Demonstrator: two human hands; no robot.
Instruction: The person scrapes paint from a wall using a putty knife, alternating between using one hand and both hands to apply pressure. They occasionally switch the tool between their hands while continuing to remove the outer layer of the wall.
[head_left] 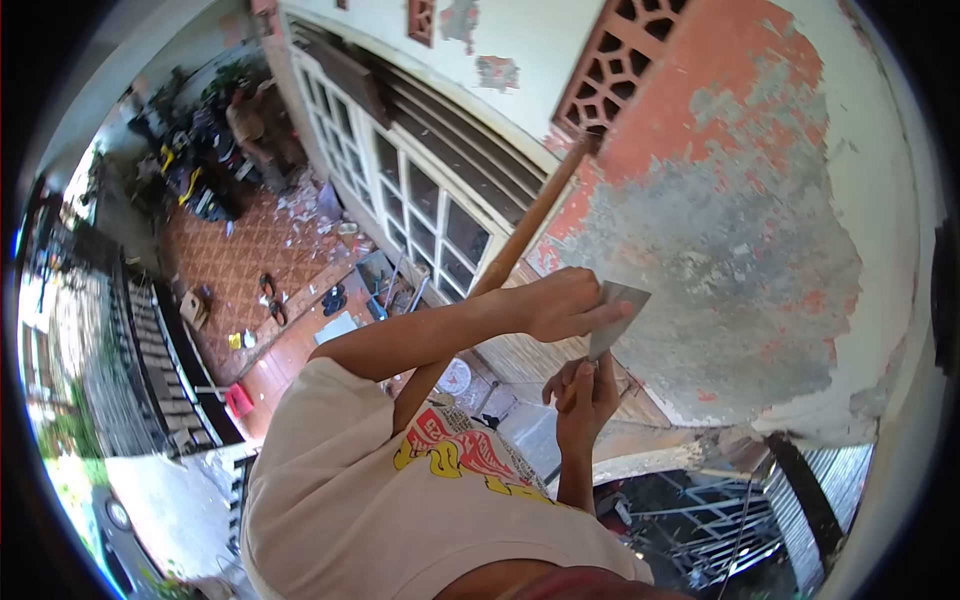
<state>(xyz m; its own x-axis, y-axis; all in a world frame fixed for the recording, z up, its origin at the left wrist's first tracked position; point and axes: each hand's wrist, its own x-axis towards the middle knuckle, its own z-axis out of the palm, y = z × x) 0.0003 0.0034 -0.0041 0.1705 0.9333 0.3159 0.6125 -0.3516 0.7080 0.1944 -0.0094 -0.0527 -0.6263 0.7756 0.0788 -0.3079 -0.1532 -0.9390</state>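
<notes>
A scraper (619, 312) with a broad metal blade is in front of the patchy wall. My right hand (583, 398) wraps round its handle below the blade. Above it, my left hand (573, 304) reaches across from the left, with curled fingers pressed on the blade. The wall (720, 260) behind shows a large grey area edged with coral paint and white patches. A long wooden pole (530, 222) slants behind my left forearm, its upper end near the lattice vent (615, 65).
White-framed windows (425, 195) run along the wall. Far below left lie a tiled floor (235, 265) with scattered flakes, sandals (270, 298), a red dustpan (238, 401) and parked motorcycles (200, 190). A person (250, 130) stands beside them. Metal bars (700, 530) lie below right.
</notes>
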